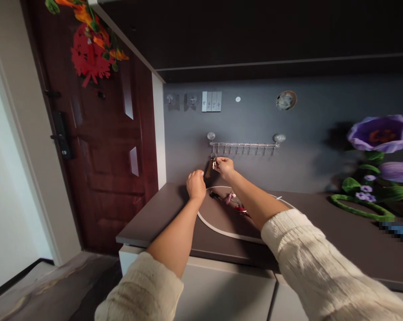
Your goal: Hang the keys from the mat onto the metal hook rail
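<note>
My right hand (224, 166) is pinched round a bunch of keys (211, 165) with a brown fob, held just under the leftmost hooks of a metal hook rail (243, 145) stuck to the grey wall. My left hand (196, 184) hovers beside it over the cabinet top, fingers curled in with nothing visible in them. Below both hands lies a round brown tray with a pale rim (218, 231), holding more keys and a pink and red item (235, 201).
A dark red entrance door (97, 147) with a black lock stands to the left. The brown cabinet top (154, 218) runs along the wall. Artificial purple flowers (380, 138) stand at the right. Light switches (211, 101) sit above the rail.
</note>
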The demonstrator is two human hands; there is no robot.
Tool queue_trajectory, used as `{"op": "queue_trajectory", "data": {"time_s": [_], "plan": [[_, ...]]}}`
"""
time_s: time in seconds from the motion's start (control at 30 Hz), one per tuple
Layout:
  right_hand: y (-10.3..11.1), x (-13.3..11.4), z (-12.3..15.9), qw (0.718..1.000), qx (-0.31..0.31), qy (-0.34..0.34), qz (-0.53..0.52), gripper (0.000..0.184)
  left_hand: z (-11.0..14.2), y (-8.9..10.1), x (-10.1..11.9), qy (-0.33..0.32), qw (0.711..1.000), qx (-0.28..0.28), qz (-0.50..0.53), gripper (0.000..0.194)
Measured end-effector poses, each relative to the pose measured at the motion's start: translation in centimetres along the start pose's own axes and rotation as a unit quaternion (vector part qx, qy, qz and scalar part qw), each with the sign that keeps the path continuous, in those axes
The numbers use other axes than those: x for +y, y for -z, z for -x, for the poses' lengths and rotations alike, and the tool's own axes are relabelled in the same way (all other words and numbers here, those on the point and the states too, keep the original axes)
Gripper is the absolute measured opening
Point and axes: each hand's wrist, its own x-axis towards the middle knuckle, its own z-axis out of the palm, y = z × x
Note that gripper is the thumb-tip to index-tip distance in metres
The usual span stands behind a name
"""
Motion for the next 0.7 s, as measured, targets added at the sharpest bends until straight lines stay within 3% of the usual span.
{"op": "queue_trajectory", "data": {"time_s": [0.23, 0.47, 0.7], "plan": [[1.9, -0.2, 2.3, 0.999, -0.011, -0.018, 0.037, 0.014, 0.1, 0.1, 0.0, -0.011, 0.999, -0.038, 0.003, 0.027], [4.9, 0.7, 5.0, 0.994, -0.017, 0.013, 0.108, 0.006, 0.4, -0.1, -0.1, -0.040, 0.990, -0.133, 0.000, 0.019], [8.0, 2.0, 7.0, 0.945, -0.070, 0.107, 0.301, 0.008, 0.9, 0.0, 0.0, -0.064, 0.975, -0.211, -0.030, 0.016]]}}
